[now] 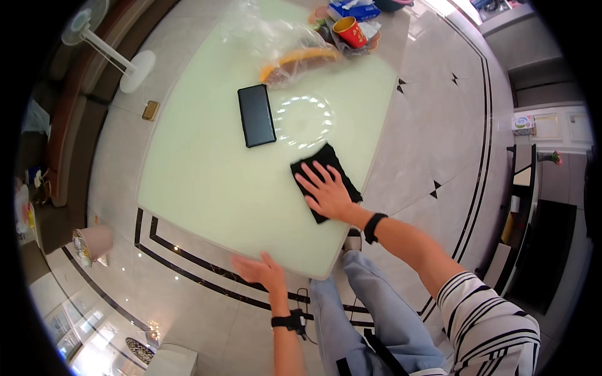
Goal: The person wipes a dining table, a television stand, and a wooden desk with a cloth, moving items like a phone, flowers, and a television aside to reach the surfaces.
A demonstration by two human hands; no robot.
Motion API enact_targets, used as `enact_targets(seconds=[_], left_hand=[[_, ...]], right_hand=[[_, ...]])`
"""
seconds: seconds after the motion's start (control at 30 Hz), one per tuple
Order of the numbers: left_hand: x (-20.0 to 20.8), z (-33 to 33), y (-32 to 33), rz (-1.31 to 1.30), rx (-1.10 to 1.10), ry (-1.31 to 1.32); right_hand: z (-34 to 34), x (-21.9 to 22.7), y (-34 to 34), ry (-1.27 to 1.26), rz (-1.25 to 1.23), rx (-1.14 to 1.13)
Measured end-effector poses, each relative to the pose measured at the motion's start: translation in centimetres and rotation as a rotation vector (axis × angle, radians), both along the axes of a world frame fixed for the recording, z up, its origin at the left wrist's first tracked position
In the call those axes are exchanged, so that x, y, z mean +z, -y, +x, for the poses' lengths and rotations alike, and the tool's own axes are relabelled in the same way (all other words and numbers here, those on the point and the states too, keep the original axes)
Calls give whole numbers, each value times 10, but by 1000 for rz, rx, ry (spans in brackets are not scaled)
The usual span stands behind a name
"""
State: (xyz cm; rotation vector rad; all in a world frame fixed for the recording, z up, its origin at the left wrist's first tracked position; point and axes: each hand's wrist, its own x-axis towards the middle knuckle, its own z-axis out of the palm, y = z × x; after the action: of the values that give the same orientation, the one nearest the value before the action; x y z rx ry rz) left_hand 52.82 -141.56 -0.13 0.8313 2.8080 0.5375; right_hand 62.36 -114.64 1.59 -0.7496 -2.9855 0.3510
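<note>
My right hand (325, 191) lies flat with spread fingers on a folded black cloth (325, 153), pressing it to the pale green tabletop (207, 188) near the right edge. My left hand (262, 272) is off the table's near edge, its fingers stretched out and slightly blurred, with nothing in it. Beyond the cloth, a dark tablet or large phone in a black case (256, 116) rests on the tabletop. To its right, a ring of light glints off the surface.
Toward the far end are crumpled clear plastic with an orange-yellow edge (301, 57), a red paper cup (350, 32) and a blue tissue pack (353, 10). A white fan (138, 70) and a pinkish bin (94, 242) stand left on the tiled floor. My legs are close to the near corner.
</note>
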Motion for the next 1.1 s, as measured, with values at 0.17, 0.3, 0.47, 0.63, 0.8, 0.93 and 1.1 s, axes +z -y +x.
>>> enact_targets(seconds=[0.17, 0.3, 0.47, 0.63, 0.8, 0.93, 1.1], left_hand=[[-13, 64, 1, 80, 763, 508], [-16, 100, -27, 689, 949, 1003], [-37, 100, -34, 343, 1296, 698], [-14, 89, -30, 627, 1219, 983], [-6, 88, 2, 978, 884, 1291], [7, 109, -4, 1178, 1168, 1287], [-7, 162, -22, 628, 1145, 678]], right_hand=[[28, 0, -36, 28, -3, 90], [23, -21, -134, -13, 158, -119], [17, -40, -254, -91, 284, -273], [-6, -42, -169, -62, 370, -162], [-19, -9, 60, -90, -167, 459], [6, -14, 135, -103, -308, 649], [14, -18, 72, -108, -346, 814]])
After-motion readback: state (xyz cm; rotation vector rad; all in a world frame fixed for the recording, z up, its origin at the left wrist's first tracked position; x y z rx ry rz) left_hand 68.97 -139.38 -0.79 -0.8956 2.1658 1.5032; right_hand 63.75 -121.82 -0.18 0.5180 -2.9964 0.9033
